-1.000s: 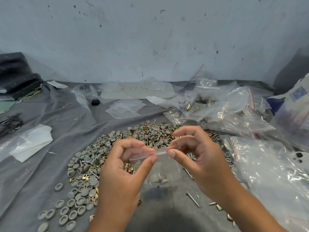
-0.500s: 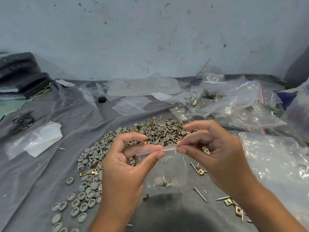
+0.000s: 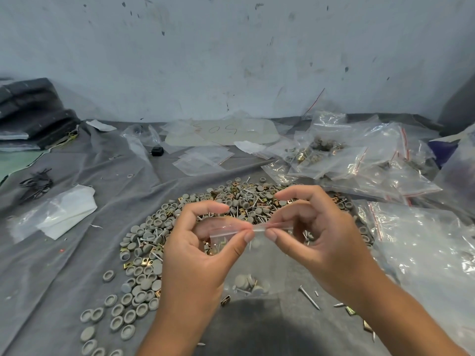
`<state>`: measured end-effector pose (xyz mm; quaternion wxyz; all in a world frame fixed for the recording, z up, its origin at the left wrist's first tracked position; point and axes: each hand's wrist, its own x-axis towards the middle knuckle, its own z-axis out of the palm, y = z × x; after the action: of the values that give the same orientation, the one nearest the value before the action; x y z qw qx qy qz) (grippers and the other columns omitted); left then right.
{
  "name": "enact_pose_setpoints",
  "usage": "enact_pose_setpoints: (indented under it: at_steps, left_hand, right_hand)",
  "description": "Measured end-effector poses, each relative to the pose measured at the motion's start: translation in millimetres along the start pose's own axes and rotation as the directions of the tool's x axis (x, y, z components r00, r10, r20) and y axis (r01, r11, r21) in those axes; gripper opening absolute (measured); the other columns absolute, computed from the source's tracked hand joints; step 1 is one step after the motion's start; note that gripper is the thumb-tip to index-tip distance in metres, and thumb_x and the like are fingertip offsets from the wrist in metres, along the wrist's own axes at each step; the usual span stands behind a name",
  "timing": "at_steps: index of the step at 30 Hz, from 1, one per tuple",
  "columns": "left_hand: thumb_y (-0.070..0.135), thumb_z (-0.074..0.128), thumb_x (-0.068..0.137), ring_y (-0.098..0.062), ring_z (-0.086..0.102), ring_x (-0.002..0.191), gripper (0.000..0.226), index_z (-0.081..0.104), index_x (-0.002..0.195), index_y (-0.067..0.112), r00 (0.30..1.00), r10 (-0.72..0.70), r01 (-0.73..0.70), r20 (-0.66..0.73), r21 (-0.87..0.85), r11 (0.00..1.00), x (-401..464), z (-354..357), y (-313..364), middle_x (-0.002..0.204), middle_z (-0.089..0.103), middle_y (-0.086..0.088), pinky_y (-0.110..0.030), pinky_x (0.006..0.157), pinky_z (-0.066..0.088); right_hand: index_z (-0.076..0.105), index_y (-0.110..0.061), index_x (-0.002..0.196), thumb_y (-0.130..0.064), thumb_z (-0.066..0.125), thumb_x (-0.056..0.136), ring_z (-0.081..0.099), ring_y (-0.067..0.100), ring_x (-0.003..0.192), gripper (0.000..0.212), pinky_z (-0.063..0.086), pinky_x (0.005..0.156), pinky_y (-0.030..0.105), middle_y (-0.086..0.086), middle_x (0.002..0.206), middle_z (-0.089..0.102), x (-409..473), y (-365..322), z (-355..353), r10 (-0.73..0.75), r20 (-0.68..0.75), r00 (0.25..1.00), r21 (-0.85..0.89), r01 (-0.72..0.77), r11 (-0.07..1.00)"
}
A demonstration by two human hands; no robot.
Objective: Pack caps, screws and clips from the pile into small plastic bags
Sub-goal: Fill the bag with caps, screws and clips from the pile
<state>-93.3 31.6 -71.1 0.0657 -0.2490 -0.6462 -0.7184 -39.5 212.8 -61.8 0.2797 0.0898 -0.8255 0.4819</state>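
Observation:
A small clear plastic bag (image 3: 259,265) hangs between my hands above the grey cloth. Grey caps and a screw or two lie in its bottom (image 3: 250,283). My left hand (image 3: 198,255) pinches the bag's top strip between thumb and forefinger. My right hand (image 3: 316,240) pinches the same strip just to the right, fingertips nearly touching the left ones. Behind and left of my hands spreads the pile (image 3: 231,201) of grey caps, brass clips and screws.
Filled and empty clear bags (image 3: 359,160) are heaped at the right and back right. Flat empty bags (image 3: 203,158) lie behind the pile. Loose screws (image 3: 308,300) and clips lie near my right wrist. White folded plastic (image 3: 64,211) lies at left; dark fabric (image 3: 33,114) is stacked far left.
The view has shifted slightly, so everything sits a little lower and to the right. My fingertips have slid closer together along the bag's top strip. The bag stays held.

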Motion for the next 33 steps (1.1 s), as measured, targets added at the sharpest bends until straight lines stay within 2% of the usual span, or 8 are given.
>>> enact_pose_setpoints:
  at_steps: [7,12,18,22,24,26,30,33]
  left_hand:
    - [0.025,0.086,0.073,-0.019,0.076,0.088,0.042,0.060,0.106,0.032,1.000,-0.016,0.015,0.023,0.015,1.000,1,-1,-3,0.092,0.079,-0.001,-0.023,0.075,0.059]
    - [0.026,0.086,0.073,-0.019,0.076,0.088,0.042,0.060,0.106,0.035,1.000,-0.017,0.016,0.019,0.036,0.999,0,0,-3,0.091,0.079,-0.001,-0.026,0.078,0.059]
    - [0.030,0.089,0.076,-0.020,0.076,0.090,0.042,0.060,0.105,0.036,0.998,-0.025,0.025,0.054,0.010,1.000,0,2,-4,0.091,0.079,-0.003,-0.025,0.079,0.058]
    - [0.035,0.085,0.072,-0.020,0.075,0.091,0.042,0.059,0.105,0.039,0.996,-0.031,0.030,0.084,0.018,0.999,0,3,-7,0.091,0.078,-0.003,-0.025,0.081,0.057]
    - [0.035,0.084,0.072,-0.020,0.075,0.093,0.042,0.058,0.106,0.040,0.994,-0.041,0.038,0.099,0.033,0.999,-1,3,-9,0.091,0.078,-0.003,-0.033,0.083,0.056]
    - [0.036,0.083,0.073,-0.021,0.074,0.094,0.041,0.058,0.105,0.041,0.993,-0.050,0.046,0.105,0.040,0.998,-1,2,-11,0.091,0.077,-0.003,-0.038,0.082,0.055]
    - [0.030,0.082,0.074,-0.024,0.074,0.090,0.037,0.058,0.101,0.038,0.990,-0.070,0.069,0.124,0.015,0.998,-1,1,-12,0.091,0.076,-0.006,-0.029,0.073,0.058]
    - [0.020,0.082,0.078,-0.026,0.075,0.091,0.036,0.055,0.097,0.033,0.987,-0.088,0.088,0.137,0.006,0.996,-1,-1,-13,0.092,0.075,-0.008,-0.035,0.077,0.059]
  right_hand:
    - [0.048,-0.049,0.116,-0.046,0.068,0.084,0.068,0.020,0.075,0.038,0.053,0.061,0.039,-0.016,0.094,0.073,-1,0,0,0.037,0.029,0.999,-0.019,-0.036,0.999]
    - [0.047,-0.051,0.118,-0.042,0.070,0.083,0.068,0.021,0.075,0.042,0.052,0.060,0.035,-0.015,0.096,0.074,-1,-1,1,0.051,0.034,0.998,0.018,-0.052,0.998]
    - [0.047,-0.054,0.114,-0.041,0.070,0.082,0.067,0.030,0.073,0.041,0.055,0.066,0.056,-0.014,0.094,0.073,-2,0,4,0.076,0.051,0.996,0.016,-0.077,0.997]
    - [0.049,-0.048,0.108,-0.037,0.068,0.081,0.070,0.017,0.081,0.035,0.057,0.071,0.040,-0.013,0.093,0.072,-3,-1,4,0.086,0.067,0.994,0.022,-0.087,0.996]
    - [0.050,-0.043,0.107,-0.033,0.068,0.081,0.070,0.016,0.087,0.033,0.057,0.074,0.031,-0.011,0.093,0.071,-3,0,5,0.093,0.077,0.993,0.041,-0.096,0.995]
    - [0.051,-0.041,0.106,-0.033,0.068,0.081,0.070,0.017,0.088,0.032,0.056,0.075,0.032,-0.011,0.092,0.071,-4,0,6,0.091,0.075,0.993,0.033,-0.093,0.995]
    - [0.049,-0.044,0.108,-0.036,0.069,0.081,0.069,0.017,0.082,0.034,0.056,0.071,0.044,-0.011,0.091,0.072,-3,-1,7,0.093,0.079,0.993,0.012,-0.094,0.995]
    - [0.049,-0.045,0.111,-0.037,0.073,0.081,0.068,0.015,0.078,0.039,0.056,0.066,0.033,-0.011,0.092,0.072,-3,0,7,0.101,0.107,0.989,0.017,-0.104,0.994]
